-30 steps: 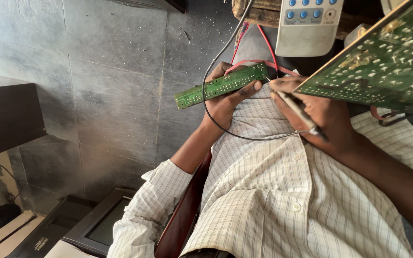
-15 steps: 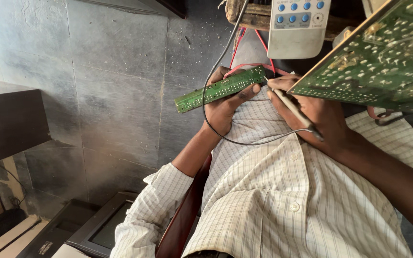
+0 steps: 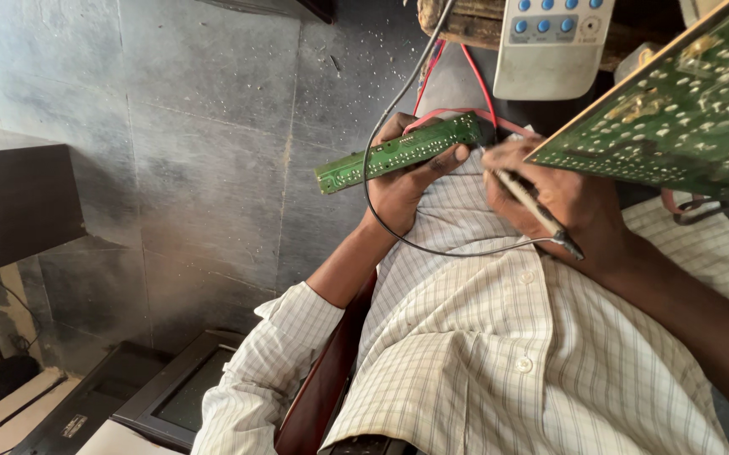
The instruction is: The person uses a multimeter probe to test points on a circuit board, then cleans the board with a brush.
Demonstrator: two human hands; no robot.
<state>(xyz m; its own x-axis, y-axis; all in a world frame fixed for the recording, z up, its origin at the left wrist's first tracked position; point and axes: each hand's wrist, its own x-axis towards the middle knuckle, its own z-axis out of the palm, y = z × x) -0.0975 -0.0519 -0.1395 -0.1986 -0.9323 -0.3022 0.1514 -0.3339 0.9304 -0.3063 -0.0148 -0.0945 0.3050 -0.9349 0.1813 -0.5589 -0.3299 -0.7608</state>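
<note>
Grey tiled wall behind. Left hand [image 3: 407,181] fingers pinching narrow green circuit strip [image 3: 398,153]; right hand [image 3: 562,198] pinching probe [image 3: 533,206]. Likely risk: probe tip slipping, bridging solder points.

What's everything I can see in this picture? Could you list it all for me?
Narrow green circuit board: 1, green, centre top, in the left hand.
Thin dark probe: 1, dark, in the right hand.
Black cable: 1, black, looping from the top to the probe.
Red wires: 2 at least, red, above the narrow board.
Large green circuit board: 1, green, top right.
White box with blue buttons: 1, top centre.
Dark-framed screen: 1, bottom left.
Grey tiled surface: left half.
Checked shirt: 1, pale, bottom centre.
Left hand: grip closed on the narrow board.
Right hand: grip closed on the probe.
</note>
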